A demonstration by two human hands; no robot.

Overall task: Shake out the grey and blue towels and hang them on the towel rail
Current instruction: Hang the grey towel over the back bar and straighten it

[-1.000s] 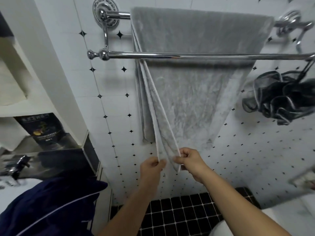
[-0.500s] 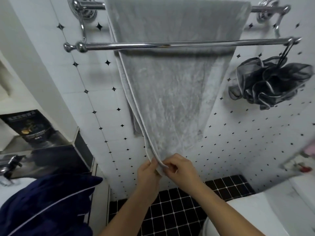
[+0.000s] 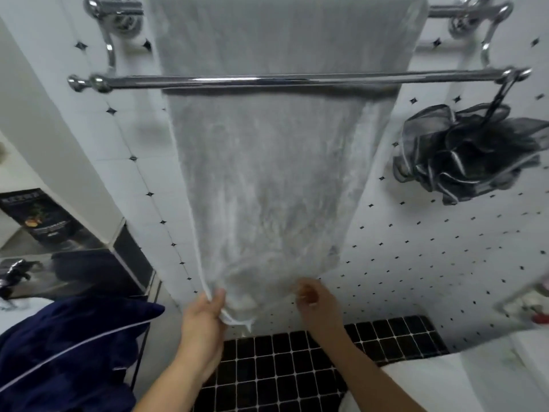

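While the grey towel (image 3: 267,173) hangs over the back bar of the towel rail (image 3: 133,81), behind the front bar, the left hand (image 3: 202,325) pinches its lower left corner. The right hand (image 3: 315,304) is at the bottom hem, too blurred to tell its grasp. The blue towel (image 3: 68,352) lies bunched at lower left. A mesh sponge (image 3: 469,156) hangs from the front bar.

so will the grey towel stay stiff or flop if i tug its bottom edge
Probably floppy: the grey towel bunches where the left hand pinches its hem. It may slide along the smooth rail if tugged one-sidedly.
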